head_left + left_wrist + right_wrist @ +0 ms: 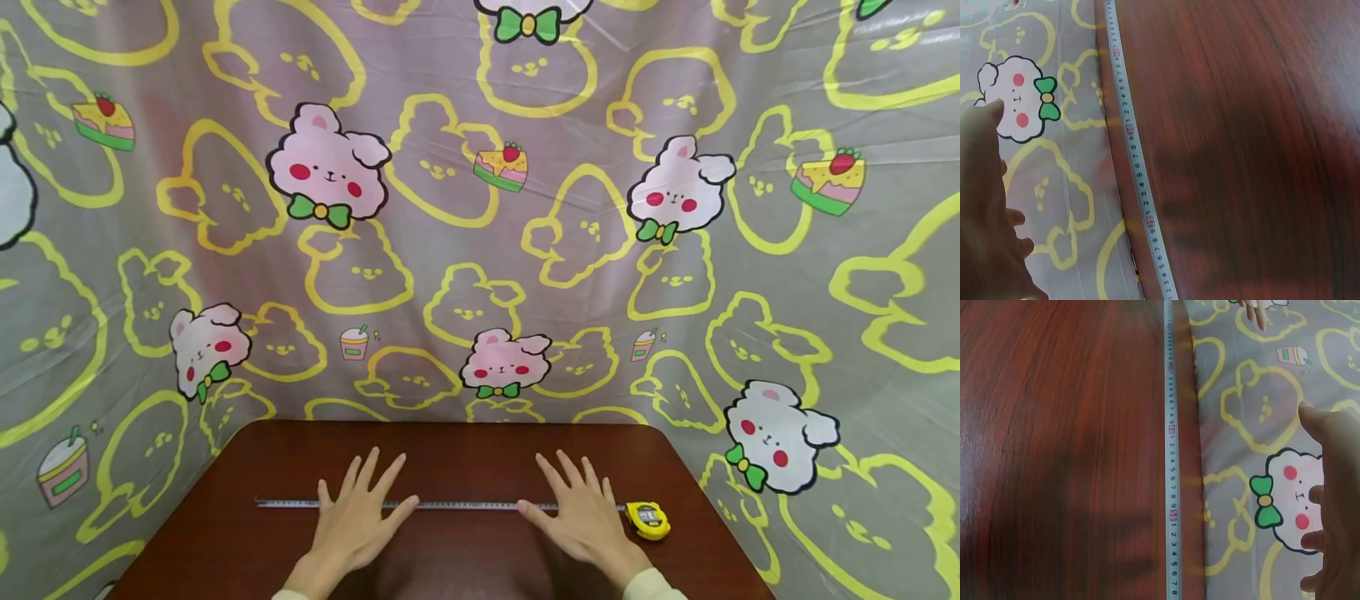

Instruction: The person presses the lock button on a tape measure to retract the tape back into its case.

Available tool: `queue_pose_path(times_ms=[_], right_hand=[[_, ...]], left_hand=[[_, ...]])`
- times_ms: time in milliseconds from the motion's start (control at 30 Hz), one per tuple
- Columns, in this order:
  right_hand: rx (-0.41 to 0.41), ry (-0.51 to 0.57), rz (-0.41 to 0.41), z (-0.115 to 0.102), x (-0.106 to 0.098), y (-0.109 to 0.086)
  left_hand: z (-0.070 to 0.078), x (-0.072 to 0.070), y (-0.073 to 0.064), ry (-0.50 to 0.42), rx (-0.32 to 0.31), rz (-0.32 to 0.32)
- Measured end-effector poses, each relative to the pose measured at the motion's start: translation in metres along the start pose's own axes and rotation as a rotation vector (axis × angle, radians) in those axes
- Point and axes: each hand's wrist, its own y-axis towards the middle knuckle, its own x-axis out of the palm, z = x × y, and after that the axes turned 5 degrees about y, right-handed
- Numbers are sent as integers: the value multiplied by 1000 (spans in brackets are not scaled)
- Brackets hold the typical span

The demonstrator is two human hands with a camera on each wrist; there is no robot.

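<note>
A tape measure (648, 520) with a yellow case lies at the right of the table. Its pulled-out blade (465, 505) stretches left across the wood, and its printed numbers show in the left wrist view on the blade (1137, 162) and in the right wrist view on the blade (1172, 469). My left hand (356, 517), fingers spread and straight, hovers over the left part of the blade and holds nothing. Over the right part, near the case, my right hand (581, 512) is likewise spread and holds nothing. Both hands hide short stretches of blade.
The dark brown wooden table (465, 450) has rounded far corners. A grey curtain (450, 250) printed with yellow outlines and white rabbit faces hangs behind it and along both sides.
</note>
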Motion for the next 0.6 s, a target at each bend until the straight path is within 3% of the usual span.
queue_pose_path(times_ms=[267, 600], right_hand=[[53, 6, -54, 13, -10, 1], [62, 17, -15, 33, -23, -2]], left_hand=[[-15, -4, -3, -10, -7, 52], [-38, -11, -7, -7, -38, 38]])
